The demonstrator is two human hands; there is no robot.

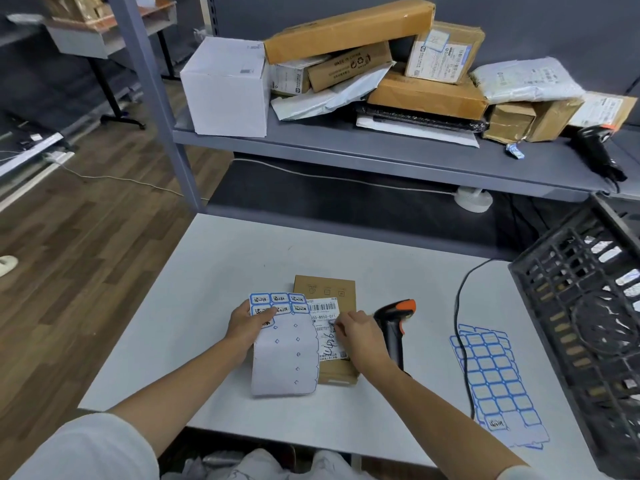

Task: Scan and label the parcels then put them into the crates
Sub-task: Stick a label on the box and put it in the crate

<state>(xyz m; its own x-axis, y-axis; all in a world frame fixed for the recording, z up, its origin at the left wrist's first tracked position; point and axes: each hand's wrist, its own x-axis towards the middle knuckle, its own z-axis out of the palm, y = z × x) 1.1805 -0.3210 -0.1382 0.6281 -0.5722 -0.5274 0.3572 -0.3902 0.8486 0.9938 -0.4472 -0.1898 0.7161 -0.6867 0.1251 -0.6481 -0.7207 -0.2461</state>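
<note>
One view: head camera, looking forward and down over a white table.
Parcel: flat brown cardboard parcel lying at centre frame on the table, its long axis running from the near edge toward the top of the picture; a white shipping label with barcode and handwriting covers its middle.
Left hand: left hand, left of the parcel, thumb curled over a white backing sheet of blue-bordered stickers; the sheet overlaps the parcel's left edge, and only its top rows carry stickers.
Right hand: right hand lies on the parcel's right half, fingers bent, fingertips meeting at the shipping label near its small square code; it appears to pinch or press down a small sticker, but the sticker itself is too small to make out.
Key relation: the parcel lies directly beneath the right hand's fingertips, and that hand is the nearer one; the spot being labelled is just left of the fingertips, touching the sticker sheet's right margin.
Scanner: black handheld scanner with orange trim standing just right of the right hand, partly hidden behind it, its cable looping toward the right.
Spare sheets: fanned blue-bordered sticker sheets, lower right, mostly blank.
Crate: black lattice plastic crate at the right edge, cut off by the frame; contents unclear.
Waiting parcels: heap of cardboard boxes and white mailer bags on the grey shelf, upper frame.
Judgement: labelling seems under way; the crate step is not yet done.
</note>
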